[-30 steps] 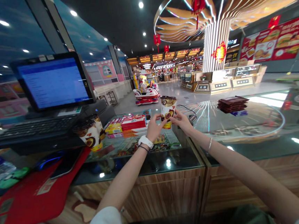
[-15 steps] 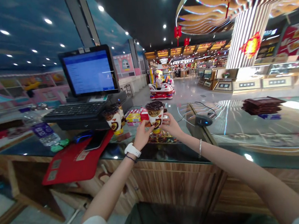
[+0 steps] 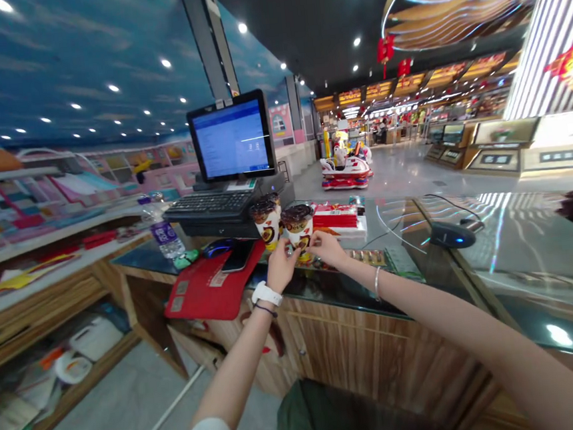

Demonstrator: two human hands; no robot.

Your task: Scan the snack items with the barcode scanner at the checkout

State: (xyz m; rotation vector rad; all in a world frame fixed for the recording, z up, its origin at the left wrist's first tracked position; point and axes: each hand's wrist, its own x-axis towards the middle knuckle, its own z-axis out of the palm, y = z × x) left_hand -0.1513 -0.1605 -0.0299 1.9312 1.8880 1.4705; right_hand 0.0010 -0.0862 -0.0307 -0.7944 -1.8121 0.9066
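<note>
1. We hold a cup (image 3: 298, 229): white wall with brown swirls, dark brown lid, a yellow band low down.
2. Our left wrist carries a white watch (image 3: 266, 294) and a thin dark band; our right wrist carries a pale bracelet (image 3: 376, 283).
3. Two more cups (image 3: 267, 220) just beside it show the same white-and-brown pattern.
4. Red mat (image 3: 203, 290) with small grey patches.
5. Red and white boxes (image 3: 337, 217).
6. Black monitor (image 3: 232, 139), blue screen.
7. Counter front (image 3: 379, 361): brown wood grain.

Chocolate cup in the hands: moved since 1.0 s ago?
Yes. The chocolate cup, held by left hand and right hand, moved left toward the cups by the keyboard, now beside them.
</note>
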